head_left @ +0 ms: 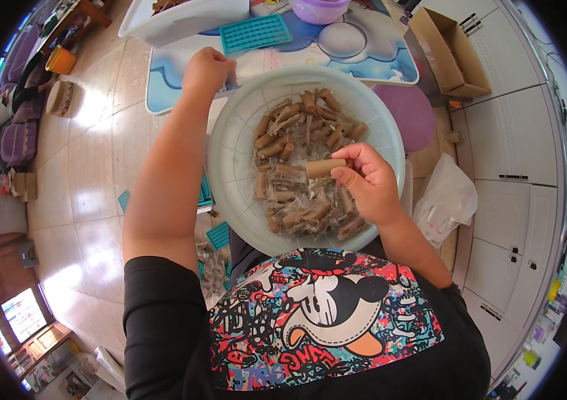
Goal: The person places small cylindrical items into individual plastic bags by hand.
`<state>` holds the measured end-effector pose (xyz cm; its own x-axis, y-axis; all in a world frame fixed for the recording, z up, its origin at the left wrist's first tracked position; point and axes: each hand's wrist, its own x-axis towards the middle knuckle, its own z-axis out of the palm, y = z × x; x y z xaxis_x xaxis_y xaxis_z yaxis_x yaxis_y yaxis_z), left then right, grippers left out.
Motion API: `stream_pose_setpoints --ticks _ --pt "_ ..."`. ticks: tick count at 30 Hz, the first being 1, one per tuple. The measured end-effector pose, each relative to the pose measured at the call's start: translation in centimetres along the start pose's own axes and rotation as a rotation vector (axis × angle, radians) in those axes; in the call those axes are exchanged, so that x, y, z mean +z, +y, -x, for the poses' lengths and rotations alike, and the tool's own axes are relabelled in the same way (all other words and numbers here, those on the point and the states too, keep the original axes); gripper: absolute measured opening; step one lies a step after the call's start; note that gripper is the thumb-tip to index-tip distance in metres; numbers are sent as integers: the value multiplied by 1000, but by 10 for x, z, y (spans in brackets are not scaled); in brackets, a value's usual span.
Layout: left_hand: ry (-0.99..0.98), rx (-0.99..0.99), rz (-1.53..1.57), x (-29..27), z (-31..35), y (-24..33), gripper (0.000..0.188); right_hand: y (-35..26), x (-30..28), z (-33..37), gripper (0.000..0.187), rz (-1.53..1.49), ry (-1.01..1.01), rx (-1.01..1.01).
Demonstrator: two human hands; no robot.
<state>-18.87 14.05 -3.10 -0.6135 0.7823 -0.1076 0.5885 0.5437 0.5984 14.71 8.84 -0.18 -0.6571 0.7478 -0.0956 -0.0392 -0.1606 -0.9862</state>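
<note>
In my right hand (368, 181) a short, smooth brown cylinder (323, 167) is pinched between thumb and fingers, lying level. It hovers over a wide, round, pale green plastic basket (228, 170) resting at my lap. Inside the basket are many similar brown cylinders (273, 148), several of them in clear crinkled plastic wrappers (310, 200). My left hand (205, 71) is beyond the basket's far left rim, over the table edge, its fingers closed together. A faint, blurred, see-through scrap seems to be at its fingertips, too unclear to name.
A blue-and-white patterned table (167, 70) holds a teal tray with cavities (255, 33), a white bin (177, 25) and a purple bowl (320, 10). A purple stool (407, 117), a cardboard box (449, 53) and a white plastic bag (446, 200) stand right. More teal trays (219, 235) lie below left.
</note>
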Motion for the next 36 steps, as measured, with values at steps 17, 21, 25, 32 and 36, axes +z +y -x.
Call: stream_pose_setpoints --ticks 17,21,25,32,36 --pt "375 272 137 -25 51 12 15 -2 1 2 20 -4 39 -89" --pt "101 82 754 -23 105 33 17 -15 -2 -7 21 131 228 -310" --pt "-17 -18 812 -15 159 40 18 -20 -3 -20 22 267 307 -532" --pt "-123 -47 951 -10 204 48 11 -22 5 -21 23 519 334 -645" --pt "-112 -48 1056 -2 213 48 12 -17 8 -16 23 536 334 -627"
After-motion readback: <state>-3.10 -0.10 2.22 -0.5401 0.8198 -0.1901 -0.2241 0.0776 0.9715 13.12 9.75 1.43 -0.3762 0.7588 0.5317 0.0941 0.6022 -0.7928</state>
